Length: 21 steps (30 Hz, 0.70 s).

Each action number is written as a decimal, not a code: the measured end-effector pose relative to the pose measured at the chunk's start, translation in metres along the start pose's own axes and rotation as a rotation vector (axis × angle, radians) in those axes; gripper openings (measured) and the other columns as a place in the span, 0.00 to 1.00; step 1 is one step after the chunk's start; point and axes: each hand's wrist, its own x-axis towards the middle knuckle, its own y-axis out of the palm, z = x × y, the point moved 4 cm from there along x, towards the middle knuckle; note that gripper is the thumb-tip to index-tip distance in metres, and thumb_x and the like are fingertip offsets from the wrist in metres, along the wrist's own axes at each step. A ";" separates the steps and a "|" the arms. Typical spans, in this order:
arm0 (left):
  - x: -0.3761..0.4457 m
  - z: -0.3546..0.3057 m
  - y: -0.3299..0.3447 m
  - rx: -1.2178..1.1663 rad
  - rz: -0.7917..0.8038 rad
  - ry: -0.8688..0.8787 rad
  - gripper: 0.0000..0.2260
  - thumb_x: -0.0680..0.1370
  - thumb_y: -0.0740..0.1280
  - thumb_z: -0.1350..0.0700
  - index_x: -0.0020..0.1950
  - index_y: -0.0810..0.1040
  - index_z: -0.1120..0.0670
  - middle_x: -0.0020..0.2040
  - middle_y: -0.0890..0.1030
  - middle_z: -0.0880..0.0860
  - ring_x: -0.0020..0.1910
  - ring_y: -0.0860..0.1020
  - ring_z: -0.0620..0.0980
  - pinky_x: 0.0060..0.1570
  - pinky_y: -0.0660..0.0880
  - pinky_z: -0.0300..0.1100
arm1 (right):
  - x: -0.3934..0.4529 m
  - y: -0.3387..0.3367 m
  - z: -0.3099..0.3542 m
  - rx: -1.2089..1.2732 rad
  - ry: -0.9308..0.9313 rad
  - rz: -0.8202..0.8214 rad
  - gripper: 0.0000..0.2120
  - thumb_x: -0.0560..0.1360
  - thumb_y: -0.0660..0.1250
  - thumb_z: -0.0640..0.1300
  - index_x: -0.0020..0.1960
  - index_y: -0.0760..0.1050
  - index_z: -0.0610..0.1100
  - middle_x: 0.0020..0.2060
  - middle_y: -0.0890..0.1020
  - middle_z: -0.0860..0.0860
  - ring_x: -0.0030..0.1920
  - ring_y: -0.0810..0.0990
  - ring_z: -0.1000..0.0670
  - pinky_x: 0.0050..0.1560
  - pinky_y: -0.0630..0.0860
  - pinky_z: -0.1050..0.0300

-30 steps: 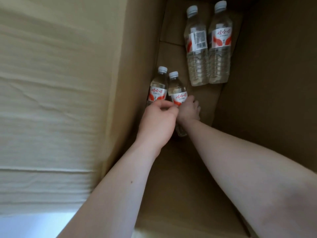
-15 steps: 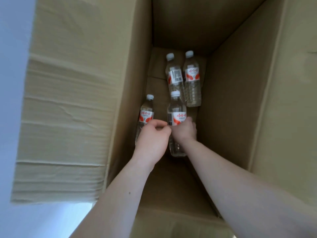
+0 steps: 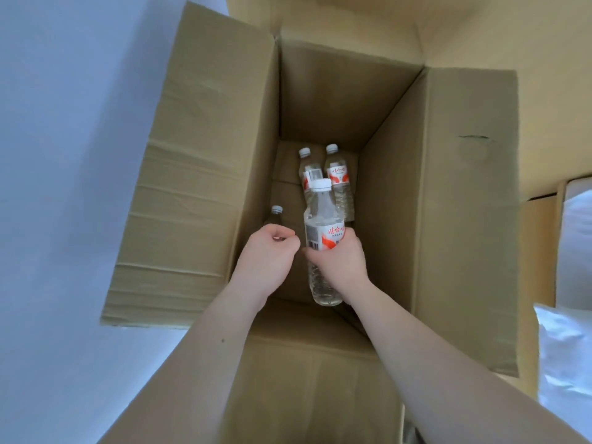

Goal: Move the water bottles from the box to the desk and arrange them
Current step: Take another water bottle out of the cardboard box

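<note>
Bottles are inside the box (image 3: 397,193): the right hand (image 3: 339,261) grips one bottle (image 3: 323,225), the left hand (image 3: 269,254) curls its fingers around a second bottle (image 3: 276,216). Next, lift both out toward the surface, which is unseen.

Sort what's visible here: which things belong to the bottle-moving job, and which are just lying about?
Job:
- cardboard box
- bottle gripped by right hand
- bottle under left hand
- two bottles lying at the box bottom

Lying about:
- white bedding, right edge
</note>
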 end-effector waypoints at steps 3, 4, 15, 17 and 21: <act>-0.012 -0.005 -0.005 -0.018 -0.002 0.029 0.09 0.78 0.66 0.52 0.57 0.80 0.47 0.51 0.84 0.47 0.52 0.82 0.46 0.50 0.79 0.43 | -0.013 -0.017 0.018 0.019 -0.121 -0.022 0.35 0.67 0.81 0.52 0.66 0.66 0.52 0.57 0.75 0.54 0.54 0.78 0.54 0.46 0.74 0.68; -0.017 -0.006 -0.007 -0.024 -0.005 0.038 0.09 0.78 0.66 0.52 0.57 0.80 0.47 0.50 0.84 0.47 0.51 0.82 0.46 0.49 0.80 0.42 | -0.017 -0.022 0.025 0.014 -0.162 -0.025 0.34 0.66 0.81 0.53 0.65 0.65 0.54 0.56 0.75 0.56 0.53 0.77 0.56 0.43 0.71 0.71; -0.082 -0.002 -0.038 -0.129 -0.203 0.062 0.07 0.78 0.66 0.52 0.55 0.81 0.47 0.45 0.85 0.46 0.47 0.84 0.43 0.52 0.79 0.43 | -0.068 -0.039 0.069 0.128 -0.446 0.119 0.32 0.64 0.82 0.49 0.61 0.67 0.57 0.53 0.78 0.60 0.53 0.79 0.58 0.47 0.75 0.69; -0.095 0.003 -0.043 -0.144 -0.242 0.058 0.07 0.78 0.66 0.52 0.55 0.80 0.46 0.46 0.85 0.46 0.47 0.84 0.42 0.54 0.80 0.44 | -0.078 -0.035 0.072 0.146 -0.474 0.183 0.33 0.64 0.82 0.48 0.62 0.69 0.55 0.53 0.79 0.59 0.54 0.80 0.58 0.50 0.77 0.65; -0.124 0.018 -0.053 -0.235 -0.330 0.031 0.08 0.78 0.66 0.52 0.56 0.80 0.45 0.50 0.85 0.46 0.48 0.84 0.42 0.57 0.81 0.50 | -0.096 -0.029 0.080 0.122 -0.566 0.290 0.32 0.64 0.81 0.47 0.62 0.69 0.56 0.53 0.80 0.57 0.54 0.80 0.57 0.52 0.79 0.62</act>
